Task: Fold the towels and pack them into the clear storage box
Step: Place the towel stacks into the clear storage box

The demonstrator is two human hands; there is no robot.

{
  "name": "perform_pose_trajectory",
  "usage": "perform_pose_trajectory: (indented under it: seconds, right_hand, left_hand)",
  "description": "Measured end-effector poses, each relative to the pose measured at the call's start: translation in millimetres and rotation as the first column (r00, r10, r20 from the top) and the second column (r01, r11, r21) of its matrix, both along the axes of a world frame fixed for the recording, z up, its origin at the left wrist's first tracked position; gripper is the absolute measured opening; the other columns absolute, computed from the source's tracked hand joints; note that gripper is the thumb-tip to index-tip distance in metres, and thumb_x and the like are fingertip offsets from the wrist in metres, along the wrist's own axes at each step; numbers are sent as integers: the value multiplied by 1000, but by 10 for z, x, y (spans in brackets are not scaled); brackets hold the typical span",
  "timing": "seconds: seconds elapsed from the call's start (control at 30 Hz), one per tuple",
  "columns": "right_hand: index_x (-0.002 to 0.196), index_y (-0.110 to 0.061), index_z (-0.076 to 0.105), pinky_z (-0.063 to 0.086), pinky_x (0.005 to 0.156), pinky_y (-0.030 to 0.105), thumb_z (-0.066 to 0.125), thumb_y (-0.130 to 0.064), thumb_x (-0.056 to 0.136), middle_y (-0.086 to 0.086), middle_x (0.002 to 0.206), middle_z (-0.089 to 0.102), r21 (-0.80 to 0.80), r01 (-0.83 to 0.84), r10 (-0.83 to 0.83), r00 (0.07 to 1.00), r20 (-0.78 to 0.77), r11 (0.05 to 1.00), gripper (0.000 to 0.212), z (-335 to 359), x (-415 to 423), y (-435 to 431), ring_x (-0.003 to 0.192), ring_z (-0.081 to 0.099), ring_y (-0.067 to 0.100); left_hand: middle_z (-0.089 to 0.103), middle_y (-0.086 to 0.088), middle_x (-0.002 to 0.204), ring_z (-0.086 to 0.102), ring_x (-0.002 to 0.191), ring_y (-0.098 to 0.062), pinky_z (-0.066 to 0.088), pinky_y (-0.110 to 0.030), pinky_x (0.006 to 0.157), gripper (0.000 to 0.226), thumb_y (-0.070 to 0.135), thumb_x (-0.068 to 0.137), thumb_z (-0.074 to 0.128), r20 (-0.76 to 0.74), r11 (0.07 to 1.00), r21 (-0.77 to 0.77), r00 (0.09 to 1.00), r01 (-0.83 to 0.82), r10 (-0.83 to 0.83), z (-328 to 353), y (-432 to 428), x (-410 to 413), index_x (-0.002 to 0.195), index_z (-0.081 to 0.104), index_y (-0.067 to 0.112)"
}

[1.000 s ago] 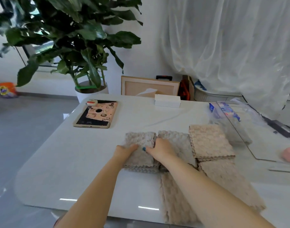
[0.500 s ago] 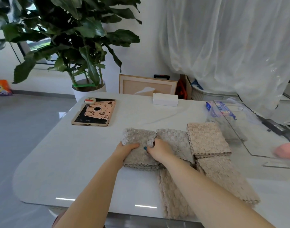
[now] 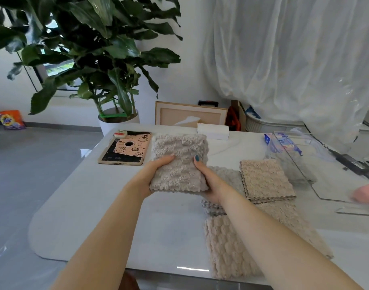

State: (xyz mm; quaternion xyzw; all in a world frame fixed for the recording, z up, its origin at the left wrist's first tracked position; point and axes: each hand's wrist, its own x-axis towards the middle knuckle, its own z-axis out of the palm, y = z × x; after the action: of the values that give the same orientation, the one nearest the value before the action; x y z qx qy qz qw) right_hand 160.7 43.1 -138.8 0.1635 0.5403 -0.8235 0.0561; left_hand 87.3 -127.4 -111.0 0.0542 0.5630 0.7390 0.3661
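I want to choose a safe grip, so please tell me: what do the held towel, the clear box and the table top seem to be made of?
The towel: soft beige plush fabric, perhaps microfibre; fuzzy, ridged pile. The clear box: rigid transparent plastic, probably; things show through its walls. The table top: white, glossy, perhaps stone or lacquer; it mirrors light.

Three folded towels [image 3: 179,164], two unfolded towels [image 3: 227,243], one clear storage box [image 3: 326,181], one tablet [image 3: 126,148], one tissue box [image 3: 213,131].
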Motion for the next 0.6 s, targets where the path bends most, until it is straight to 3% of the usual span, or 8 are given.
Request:
perform_pose_trajectory:
  seconds: [0.1, 0.2, 0.27, 0.33, 0.4, 0.47, 0.53, 0.6]
  right_hand:
    - [128, -16, 56, 57, 84, 38, 71, -39, 80, 6, 108, 73, 176, 79, -66, 995, -80, 981, 55, 247, 8, 134, 96, 71, 22]
    - [130, -21, 52, 56, 88, 44, 73, -39, 81, 2, 108, 72, 382, 150, -128, 988, -83, 912, 56, 484, 63, 429, 93, 71, 20]
    - [126, -20, 52, 57, 86, 42, 71, -44, 80, 2, 108, 71, 440, 146, -146, 989, -34, 886, 56, 685, 168, 714, 93, 71, 21]
    - [117, -16, 62, 57, 82, 36, 67, -47, 82, 4, 103, 74, 449, 115, -157, 986, 58, 886, 47, 896, 293, 1054, 92, 71, 22]
    - [103, -16, 69, 55, 80, 34, 64, -46, 83, 6, 100, 74, 392, 118, -186, 972, 141, 912, 36, 1063, 489, 1531, 91, 70, 23]
    - [97, -15, 70, 53, 80, 33, 65, -44, 80, 8, 101, 73, 345, 179, -255, 949, 188, 921, 33, 1141, 721, 2020, 90, 68, 24]
    - [94, -11, 71, 55, 78, 33, 65, -41, 78, 11, 98, 74, 300, 253, -328, 916, 232, 920, 35, 1113, 966, 2453, 85, 70, 25]
    - [84, -7, 74, 59, 66, 33, 61, -40, 84, 13, 86, 75, 264, 330, -398, 876, 271, 906, 36, 1002, 1228, 2860, 70, 72, 26]
  left_hand:
    - [71, -10, 111, 68, 103, -30, 55, -44, 89, 41, 31, 84, 70, -50, 999, 3, 997, -55, 55, 85, 128, -15, 118, 58, 13]
    - [64, -5, 125, 67, 104, -27, 54, -48, 89, 94, 58, 58, 85, -193, 974, -177, 975, -142, 107, 136, 493, -103, 136, 41, 28]
    - [62, -4, 128, 66, 107, -28, 53, -48, 90, 115, 76, 42, 81, -195, 957, -261, 978, -129, 78, 12, 877, -351, 139, 39, 32]
    - [66, -6, 122, 67, 104, -30, 54, -50, 89, 103, 82, 53, 69, -108, 962, -271, 994, -36, 7, 271, 1213, -197, 136, 46, 25]
    - [71, -10, 112, 69, 101, -30, 54, -49, 89, 67, 67, 79, 55, -60, 974, -217, 995, 68, -83, 605, 1622, 102, 124, 58, 17]
    - [71, -11, 112, 68, 101, -30, 54, -50, 89, 51, 52, 87, 53, -79, 973, -186, 985, 135, -152, 759, 2105, 280, 123, 58, 15]
    - [64, -11, 123, 68, 100, -32, 55, -54, 82, 71, 46, 79, 63, -108, 963, -209, 974, 173, -198, 810, 2589, 445, 140, 41, 15]
    - [49, -11, 137, 64, 103, -30, 56, -53, 79, 82, 41, 84, 65, -156, 943, -252, 952, 218, -262, 777, 3091, 645, 148, 21, 15]
